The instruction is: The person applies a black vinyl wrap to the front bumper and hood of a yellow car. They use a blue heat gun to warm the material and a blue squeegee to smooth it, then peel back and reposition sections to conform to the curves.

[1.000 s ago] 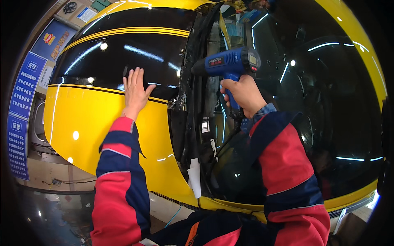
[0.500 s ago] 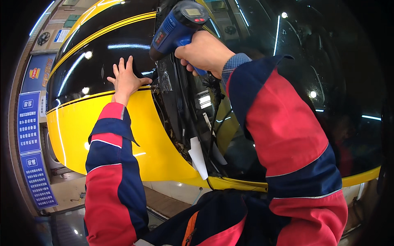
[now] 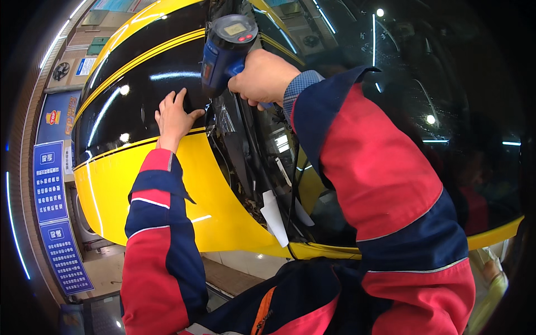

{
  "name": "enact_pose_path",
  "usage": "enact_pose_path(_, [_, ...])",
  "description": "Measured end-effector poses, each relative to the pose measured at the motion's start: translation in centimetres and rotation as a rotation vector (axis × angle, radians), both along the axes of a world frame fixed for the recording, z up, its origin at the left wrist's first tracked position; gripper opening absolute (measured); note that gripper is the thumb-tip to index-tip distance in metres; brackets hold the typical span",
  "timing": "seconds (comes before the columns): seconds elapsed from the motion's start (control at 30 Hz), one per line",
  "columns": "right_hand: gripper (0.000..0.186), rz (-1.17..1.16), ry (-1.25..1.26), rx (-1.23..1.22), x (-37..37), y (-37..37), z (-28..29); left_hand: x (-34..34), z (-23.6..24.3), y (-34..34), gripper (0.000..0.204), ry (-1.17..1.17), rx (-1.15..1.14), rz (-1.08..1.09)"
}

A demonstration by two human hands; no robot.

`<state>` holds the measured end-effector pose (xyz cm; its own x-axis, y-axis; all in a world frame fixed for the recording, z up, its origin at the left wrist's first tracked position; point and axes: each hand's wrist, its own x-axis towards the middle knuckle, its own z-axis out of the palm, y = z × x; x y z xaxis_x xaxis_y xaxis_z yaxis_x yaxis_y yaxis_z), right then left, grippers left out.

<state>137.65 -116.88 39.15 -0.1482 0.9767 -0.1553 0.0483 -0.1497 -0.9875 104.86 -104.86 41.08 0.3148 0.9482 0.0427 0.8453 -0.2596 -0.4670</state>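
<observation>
My right hand (image 3: 265, 77) grips the handle of a blue heat gun (image 3: 226, 53) with a small display and red buttons on its back end. Its nozzle points down at the edge of a glossy black film (image 3: 134, 106) on a yellow car hood (image 3: 162, 192). My left hand (image 3: 175, 120) lies on the black surface, fingers stretched forward and thumb out toward the nozzle. A crumpled clear strip (image 3: 225, 120) of film hangs by the hood's rear edge, just right of the thumb.
The dark windshield (image 3: 391, 145) spreads to the right. Between it and the hood runs a black cowl gap (image 3: 240, 151), with a white paper piece (image 3: 273, 218) at its near end. Blue wall signs (image 3: 50, 181) stand on the left.
The heat gun has swung to a steeper angle, its nozzle now lower and nearer my left thumb. My left fingers have drawn closer together. The whole view has shifted slightly.
</observation>
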Motion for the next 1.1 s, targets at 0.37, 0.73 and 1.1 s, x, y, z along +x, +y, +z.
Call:
enact_pose_path(0.37, [0.024, -0.006, 0.082, -0.059, -1.5, -0.6, -1.6, 1.1, -1.5, -0.6, 0.113, 0.077, 0.054, 0.024])
enact_pose_path(0.73, [0.019, -0.144, 0.419, -0.251, -4.6, -4.4, -3.8, 1.4, -2.4, -1.3, 0.114, 0.126, 0.061, 0.040])
enact_pose_path(1.1, [0.019, -0.123, 0.490, -0.303, -5.8, -4.7, -4.6, 1.8, -2.8, -2.2, 0.114, 0.172, 0.052, 0.045])
